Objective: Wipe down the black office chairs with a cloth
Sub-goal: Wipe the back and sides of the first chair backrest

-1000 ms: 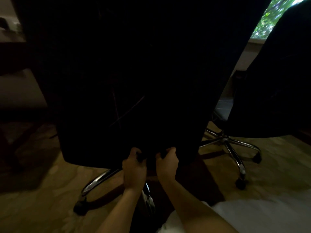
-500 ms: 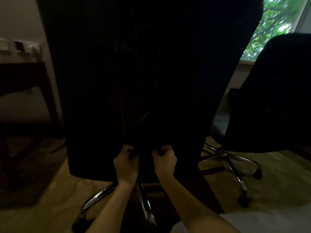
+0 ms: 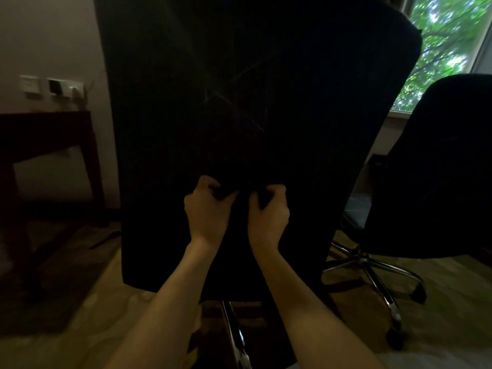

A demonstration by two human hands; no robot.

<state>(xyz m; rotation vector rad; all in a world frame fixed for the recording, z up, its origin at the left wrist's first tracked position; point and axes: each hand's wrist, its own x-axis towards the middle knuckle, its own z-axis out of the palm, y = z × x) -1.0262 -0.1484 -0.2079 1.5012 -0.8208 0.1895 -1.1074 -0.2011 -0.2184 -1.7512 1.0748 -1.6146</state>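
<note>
You are gripping a dark cloth (image 3: 241, 189) with both hands side by side, your left hand (image 3: 207, 211) and right hand (image 3: 269, 213) curling their fingers around it against the back of the near black chair (image 3: 253, 102). A second black chair (image 3: 436, 169) is standing just to its right, below the window (image 3: 447, 43).
</note>
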